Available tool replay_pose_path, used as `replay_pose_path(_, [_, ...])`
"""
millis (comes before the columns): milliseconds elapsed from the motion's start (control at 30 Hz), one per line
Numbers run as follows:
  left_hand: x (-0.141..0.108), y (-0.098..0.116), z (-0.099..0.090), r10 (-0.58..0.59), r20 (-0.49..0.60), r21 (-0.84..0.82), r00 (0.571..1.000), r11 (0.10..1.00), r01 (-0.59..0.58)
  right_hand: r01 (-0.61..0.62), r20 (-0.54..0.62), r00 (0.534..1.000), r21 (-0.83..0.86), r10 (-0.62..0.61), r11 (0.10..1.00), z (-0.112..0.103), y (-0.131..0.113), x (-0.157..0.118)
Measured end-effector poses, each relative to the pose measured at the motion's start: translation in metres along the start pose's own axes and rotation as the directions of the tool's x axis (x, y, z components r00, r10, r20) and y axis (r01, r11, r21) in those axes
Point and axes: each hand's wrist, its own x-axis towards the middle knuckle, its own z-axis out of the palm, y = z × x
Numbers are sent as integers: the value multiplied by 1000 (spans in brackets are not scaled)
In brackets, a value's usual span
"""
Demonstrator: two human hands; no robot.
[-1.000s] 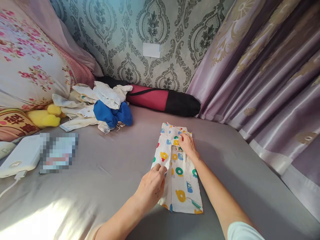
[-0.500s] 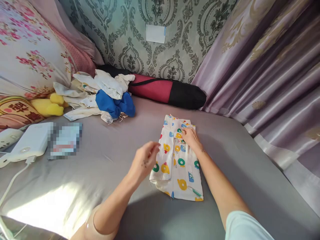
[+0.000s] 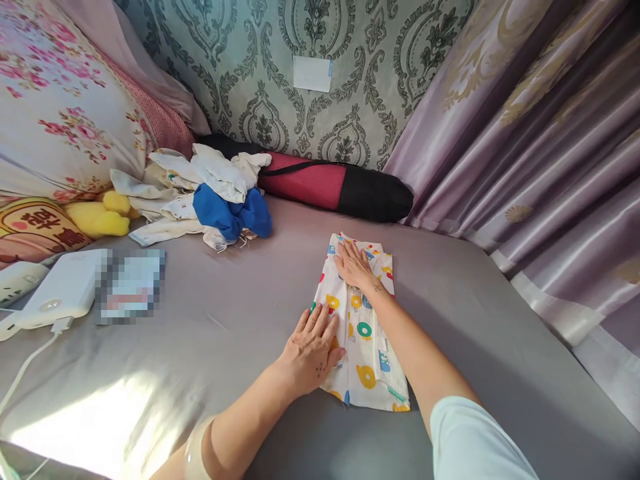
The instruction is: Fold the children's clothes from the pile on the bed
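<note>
A white garment [image 3: 367,347] printed with yellow, green, blue and red figures lies folded into a long shape on the grey sheet [image 3: 210,347]. My left hand [image 3: 313,350] rests palm down on its left edge, fingers spread. Near the garment's far end, my right hand [image 3: 355,267] lies flat on the cloth with its fingers stretched out. Neither hand grips anything. Parts of the cloth under both hands are hidden.
Crumpled white clothes [image 3: 225,173] and a blue cloth [image 3: 233,212] lie at the back left, beside a red and black bag [image 3: 310,181]. On the left are a white power bank [image 3: 65,287], a blurred packet [image 3: 131,287] and a yellow plush [image 3: 103,217]. Curtains [image 3: 475,133] hang at right.
Both hands have opened from closed shapes and now lie flat on the garment. My left hand moved right onto its edge; my right hand moved slightly left.
</note>
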Motion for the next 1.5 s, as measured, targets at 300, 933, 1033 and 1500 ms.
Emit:
replay_pose_path(300, [-2, 3, -7, -15, 99, 25, 995, 1000, 13, -41, 65, 997, 28, 39, 999, -2, -6, 23])
replay_pose_path(933, [10, -25, -35, -467, -208, -337, 860, 859, 385, -105, 41, 994, 44, 103, 994, -4, 5, -1])
replay_pose_path(1033, [10, -30, -32, -479, -225, -352, 849, 852, 387, -124, 93, 989, 49, 119, 991, -4, 7, 0])
replay_pose_path(1500, [13, -42, -35, -565, -259, -333, 783, 814, 477, 20, 72, 997, 61, -25, 998, 3, -48, -25])
